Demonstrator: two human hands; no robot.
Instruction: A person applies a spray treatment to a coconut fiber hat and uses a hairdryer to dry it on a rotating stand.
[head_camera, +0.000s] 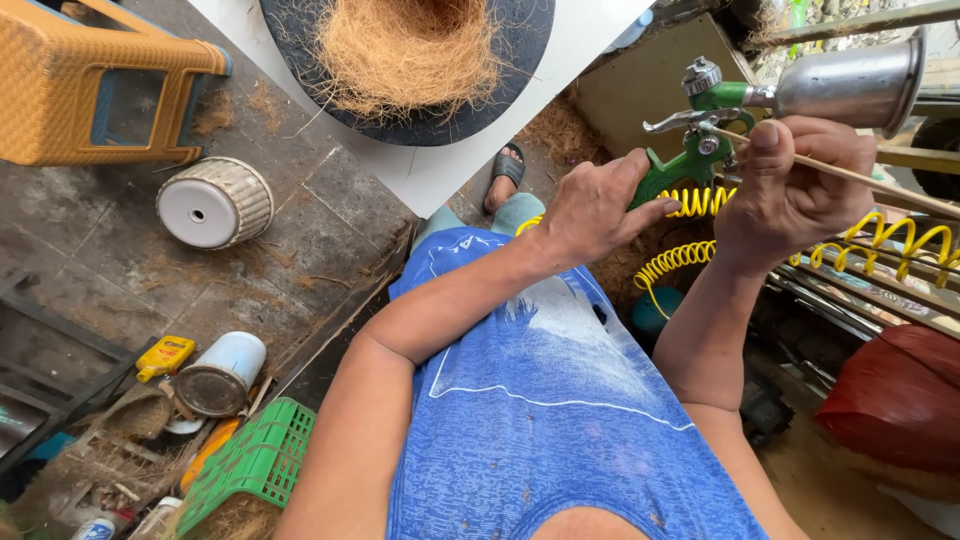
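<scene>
The left hand (595, 210) closes around the handle of a green spray gun (690, 165), holding it raised at the far right of the scene, probably to steady it for the other hand. The right hand (795, 190) pinches a thin wooden stick (850, 175) between thumb and fingers, its tip close to the gun's trigger area — as if probing or cleaning there, though the contact itself is too small to tell. One metal cup (850, 85) sits on top of the gun, tilted sideways. A yellow coiled hose (700, 230) trails from the handle off to the right, slack enough to let the gun turn.

Counted about the scene: one round black tray (300, 60) heaped with brown coir fibre (410, 45) on a white board at the far middle, one orange plastic stool (100, 85) at the far left, one overturned ribbed white pot (215, 203) beside it, one green plastic basket (255, 460) at the near left, and one small yellow bottle (165, 357) — all within reach.
</scene>
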